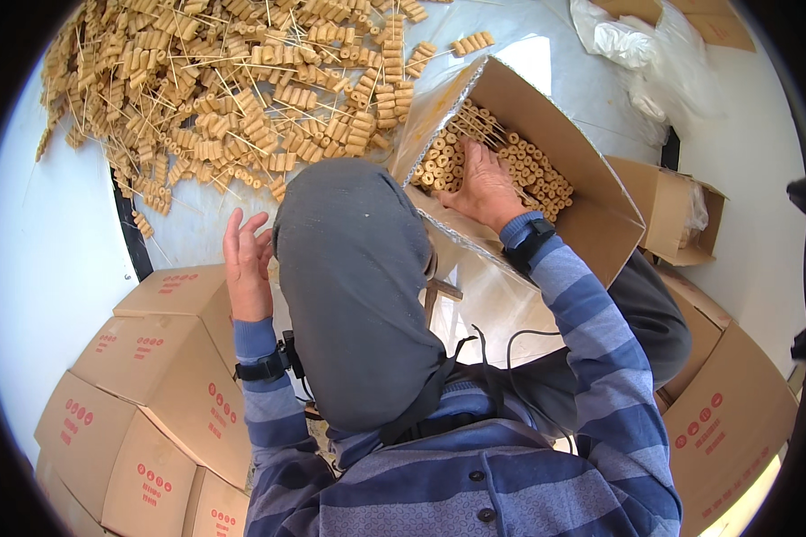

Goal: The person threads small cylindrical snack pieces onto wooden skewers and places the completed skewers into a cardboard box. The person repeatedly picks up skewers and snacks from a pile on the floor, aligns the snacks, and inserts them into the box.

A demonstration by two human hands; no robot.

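Below and left of the open carton (569, 152), your stack of closed cartons (166, 367) shows its writing in red: rows of small round symbols with short lines of characters beneath, too small and bent for you to read surely. The closed cartons (721, 430) below and right of the open carton carry the same red print, with a longer line along one edge. Left of the open carton, the worktop (188, 215) is pale grey, faintly veined and dark along its left edge, and a heaped pile of tan skewered rolls (215, 107) covers much of it. Inside the open carton, more skewered rolls (542, 183) stand packed together, most with their round, holed ends up, some with pale sticks lying across. Your right hand (488, 188) reaches into the open carton, its fingers spread on these rolls; you cannot tell whether it grips any. Your left hand (249, 268), left of the open carton, is raised and empty, fingers loosely bent, near the pile's lower edge. Above and right of the open carton lie crumpled clear plastic bags (640, 49); just right of it sits a smaller carton (663, 210). Beyond, a white wall (757, 134) stands at the right.
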